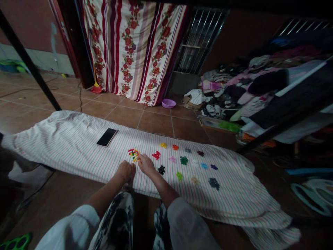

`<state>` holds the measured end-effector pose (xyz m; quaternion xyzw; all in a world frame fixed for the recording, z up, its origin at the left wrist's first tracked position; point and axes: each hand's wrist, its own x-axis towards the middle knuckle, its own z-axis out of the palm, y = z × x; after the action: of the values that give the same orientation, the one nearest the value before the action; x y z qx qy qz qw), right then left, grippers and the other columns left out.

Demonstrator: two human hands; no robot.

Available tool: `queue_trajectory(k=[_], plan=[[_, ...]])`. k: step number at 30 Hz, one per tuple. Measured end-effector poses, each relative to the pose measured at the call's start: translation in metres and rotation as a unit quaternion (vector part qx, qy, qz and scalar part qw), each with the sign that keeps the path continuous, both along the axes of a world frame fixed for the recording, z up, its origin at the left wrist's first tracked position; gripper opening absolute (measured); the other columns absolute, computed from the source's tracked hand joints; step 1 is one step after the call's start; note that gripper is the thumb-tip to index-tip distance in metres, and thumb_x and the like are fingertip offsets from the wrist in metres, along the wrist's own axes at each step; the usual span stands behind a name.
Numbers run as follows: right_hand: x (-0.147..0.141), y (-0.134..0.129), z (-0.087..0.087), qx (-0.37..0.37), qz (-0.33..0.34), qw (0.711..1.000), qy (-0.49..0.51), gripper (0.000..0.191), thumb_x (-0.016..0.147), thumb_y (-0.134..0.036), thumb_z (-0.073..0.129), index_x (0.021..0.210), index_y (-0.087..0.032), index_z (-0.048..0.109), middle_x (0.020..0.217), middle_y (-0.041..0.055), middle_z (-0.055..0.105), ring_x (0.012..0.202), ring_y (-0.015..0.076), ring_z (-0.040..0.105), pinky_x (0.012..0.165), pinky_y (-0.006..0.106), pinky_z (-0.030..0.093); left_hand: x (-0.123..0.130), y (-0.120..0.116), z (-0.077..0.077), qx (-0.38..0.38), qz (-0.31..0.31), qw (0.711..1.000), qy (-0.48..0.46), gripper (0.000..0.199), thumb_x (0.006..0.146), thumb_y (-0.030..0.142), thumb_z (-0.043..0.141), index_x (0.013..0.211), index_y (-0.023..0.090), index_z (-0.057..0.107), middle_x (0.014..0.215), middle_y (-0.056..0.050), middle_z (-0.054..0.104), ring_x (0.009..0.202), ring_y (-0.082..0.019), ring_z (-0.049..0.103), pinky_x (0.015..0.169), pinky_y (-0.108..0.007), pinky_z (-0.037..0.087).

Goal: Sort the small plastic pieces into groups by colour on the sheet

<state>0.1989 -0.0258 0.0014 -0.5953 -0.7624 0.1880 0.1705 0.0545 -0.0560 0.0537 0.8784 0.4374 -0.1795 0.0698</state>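
A small heap of mixed red, yellow, green and white pieces (133, 153) lies on a striped cloth (78, 139). At its right edge is my right hand (146, 165), fingers bent together and touching the pieces; whatever is between the fingertips is too small to make out. My left hand (126, 171) rests just in front of the heap, its fingers curled closed and their contents hidden. To the right, little piles sorted by colour are spread out, among them red pieces (156, 155), black pieces (161, 169), yellow pieces (163, 145), dark green pieces (184, 160) and lime pieces (179, 176).
A phone (107, 137) lies on the cloth left of the heap. Beyond the cloth are a floral curtain (135, 52), a purple basin (169, 103) and a red broom (96, 88). Clothes (241, 83) are piled at the right. Dark poles slant at both sides.
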Motion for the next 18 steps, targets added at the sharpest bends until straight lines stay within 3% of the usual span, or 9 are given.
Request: queue_trajectory(k=[9, 14, 18], plan=[[0.024, 0.011, -0.002, 0.057, -0.043, 0.993, 0.093, 0.024, 0.088, -0.015, 0.047, 0.098, -0.023, 0.068, 0.101, 0.0045, 0.065, 0.095, 0.0155, 0.061, 0.084, 0.028, 0.047, 0.002, -0.002, 0.004, 0.021, 0.010, 0.999, 0.034, 0.031, 0.082, 0.013, 0.050, 0.112, 0.011, 0.060, 0.100, -0.018, 0.069, 0.096, -0.025, 0.066, 0.084, -0.035, 0.044], [0.061, 0.030, 0.005, 0.100, -0.120, 0.976, 0.152, 0.026, 0.085, -0.014, 0.046, 0.095, -0.021, 0.069, 0.098, 0.0050, 0.066, 0.092, 0.0156, 0.062, 0.085, 0.028, 0.049, 0.003, -0.001, 0.003, 0.020, 0.018, 0.999, 0.041, 0.032, 0.081, 0.013, 0.053, 0.112, 0.011, 0.060, 0.100, -0.018, 0.070, 0.096, -0.025, 0.066, 0.084, -0.034, 0.045], [0.102, 0.050, 0.006, 0.124, -0.190, 0.964, 0.139, 0.028, 0.081, -0.012, 0.045, 0.093, -0.020, 0.070, 0.097, 0.0063, 0.068, 0.093, 0.0176, 0.062, 0.087, 0.031, 0.049, 0.003, -0.001, 0.001, 0.019, 0.023, 0.999, 0.046, 0.032, 0.079, 0.012, 0.055, 0.111, 0.012, 0.061, 0.100, -0.017, 0.070, 0.097, -0.025, 0.066, 0.086, -0.036, 0.045]])
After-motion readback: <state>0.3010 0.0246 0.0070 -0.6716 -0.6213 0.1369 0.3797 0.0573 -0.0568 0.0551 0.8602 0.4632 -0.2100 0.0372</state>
